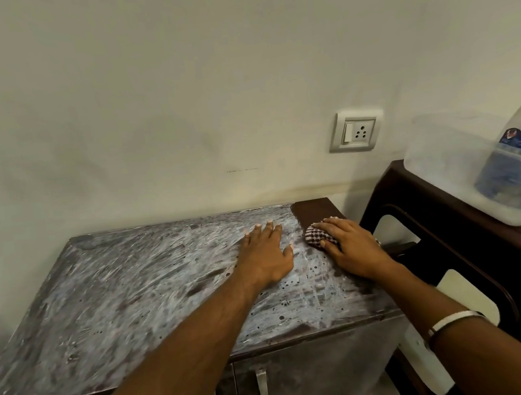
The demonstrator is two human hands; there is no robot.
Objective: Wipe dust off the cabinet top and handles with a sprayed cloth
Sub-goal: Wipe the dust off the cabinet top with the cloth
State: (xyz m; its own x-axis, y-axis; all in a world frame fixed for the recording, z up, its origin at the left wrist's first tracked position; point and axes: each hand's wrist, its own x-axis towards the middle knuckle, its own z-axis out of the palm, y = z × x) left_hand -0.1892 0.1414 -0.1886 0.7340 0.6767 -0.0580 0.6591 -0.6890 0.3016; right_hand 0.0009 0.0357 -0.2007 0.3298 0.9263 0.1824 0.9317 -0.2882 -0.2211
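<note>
The cabinet top (127, 295) is dark brown under a thick grey-white layer of dust, streaked and dotted with dark spots. A clean dark strip (315, 212) shows at its far right corner. My right hand (352, 248) presses a bunched red-and-white checked cloth (318, 235) flat on the top, just in front of that clean strip. My left hand (267, 252) lies flat on the dusty surface beside it, fingers spread, holding nothing. Two metal handles (261, 382) hang on the cabinet doors below the front edge, partly hidden by my left forearm.
A dark wooden stand (474, 236) is close on the right, with a clear plastic container (485, 169) on it. A wall socket with switch (354, 133) sits above the cabinet's right end. The plain wall runs directly behind the cabinet.
</note>
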